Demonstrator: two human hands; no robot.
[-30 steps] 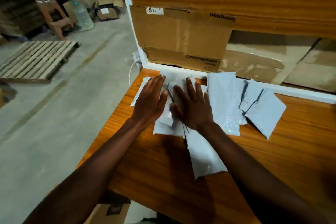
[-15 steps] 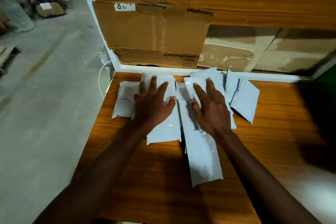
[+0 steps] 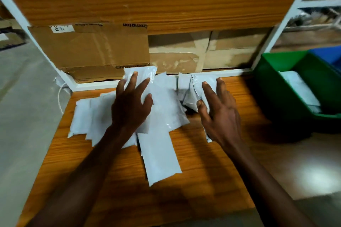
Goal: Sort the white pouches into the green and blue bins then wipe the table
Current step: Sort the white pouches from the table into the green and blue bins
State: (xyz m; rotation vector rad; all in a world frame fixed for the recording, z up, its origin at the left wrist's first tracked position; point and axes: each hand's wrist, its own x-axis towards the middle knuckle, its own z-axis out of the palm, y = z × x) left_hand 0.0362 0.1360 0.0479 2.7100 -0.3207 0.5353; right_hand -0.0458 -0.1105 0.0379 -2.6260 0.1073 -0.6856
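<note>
Several white pouches (image 3: 162,108) lie in an overlapping pile at the back of the wooden table (image 3: 203,167); a long one (image 3: 160,158) points toward me. My left hand (image 3: 131,108) grips a white pouch (image 3: 141,73), whose top edge is raised in front of the cardboard. My right hand (image 3: 219,114) pinches a crumpled white pouch (image 3: 197,88) between thumb and fingers. On the right stands the green bin (image 3: 273,86) with a white pouch (image 3: 299,88) inside. Only a corner of the blue bin (image 3: 328,55) shows behind it.
Flattened cardboard (image 3: 88,49) and a wooden board (image 3: 147,3) in a white frame stand upright behind the table. A white cable (image 3: 60,96) hangs at the table's back left corner. Concrete floor (image 3: 24,116) lies beyond the left edge.
Both hands lay flat on the pile before; now each has closed on a pouch and lifted it. The view has swung right, bringing the green and blue bins into sight.
</note>
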